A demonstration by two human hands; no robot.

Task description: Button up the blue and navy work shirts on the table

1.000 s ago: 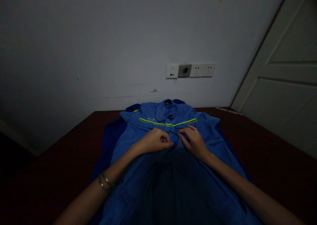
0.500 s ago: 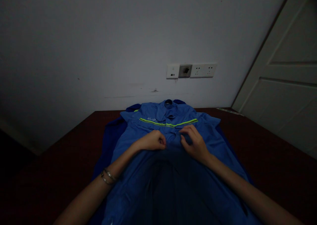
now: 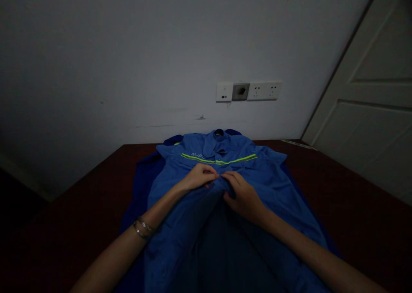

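Observation:
A blue work shirt [image 3: 267,177] with a yellow-green stripe across the chest lies front up, its collar toward the wall. Its lower front hangs apart, showing darker cloth inside. My left hand [image 3: 200,177] pinches the front edge of the shirt just below the stripe, thumb and fingertips together. Close by on the right, my right hand [image 3: 241,194] grips the other front edge, fingers curled over the cloth. Any button between the fingertips is too small and dark to make out. Two bracelets [image 3: 143,227] circle my left wrist.
Darker blue clothing [image 3: 143,181] lies under the shirt on a dark red-brown table [image 3: 106,177]. Behind it rises a pale wall with a row of sockets [image 3: 262,91]. A panelled door [image 3: 370,104] stands at right, with a thin strip [image 3: 298,144] near the table's back edge.
My hands were apart half a second ago, the left curled and the right lifted off. Now both have come together on the shirt's front edges, and the lower front has spread wider.

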